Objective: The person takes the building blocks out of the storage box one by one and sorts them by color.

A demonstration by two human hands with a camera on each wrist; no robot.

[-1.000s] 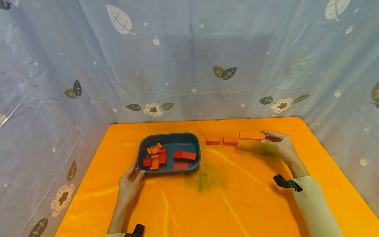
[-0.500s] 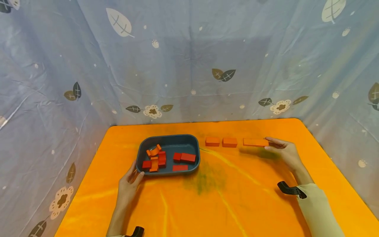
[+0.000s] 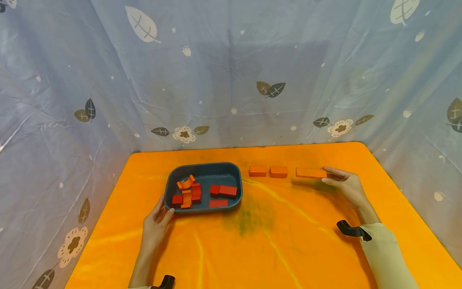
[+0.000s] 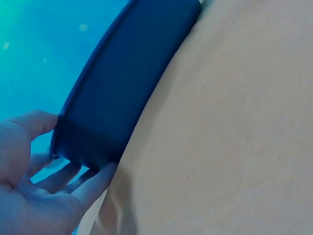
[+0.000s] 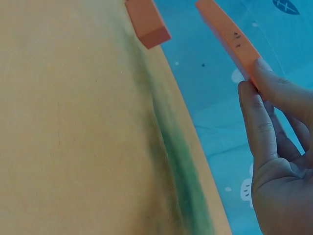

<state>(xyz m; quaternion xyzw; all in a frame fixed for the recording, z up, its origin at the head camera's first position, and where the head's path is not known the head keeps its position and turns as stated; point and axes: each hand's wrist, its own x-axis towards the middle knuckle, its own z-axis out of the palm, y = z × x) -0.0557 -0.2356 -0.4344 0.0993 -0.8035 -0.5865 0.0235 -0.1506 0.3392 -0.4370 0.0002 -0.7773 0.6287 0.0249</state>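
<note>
Right hand [image 3: 345, 185] pinches the long orange block [image 3: 311, 173] at its end; rigid, light, likely best held mid-length. Left hand [image 3: 154, 224], fingers relaxed, rests against the blue tray [image 3: 169, 188].

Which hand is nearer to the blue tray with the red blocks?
Left. The left hand touches the blue tray at its near left corner; the right hand is far off to the tray's right, holding a long orange block.
</note>
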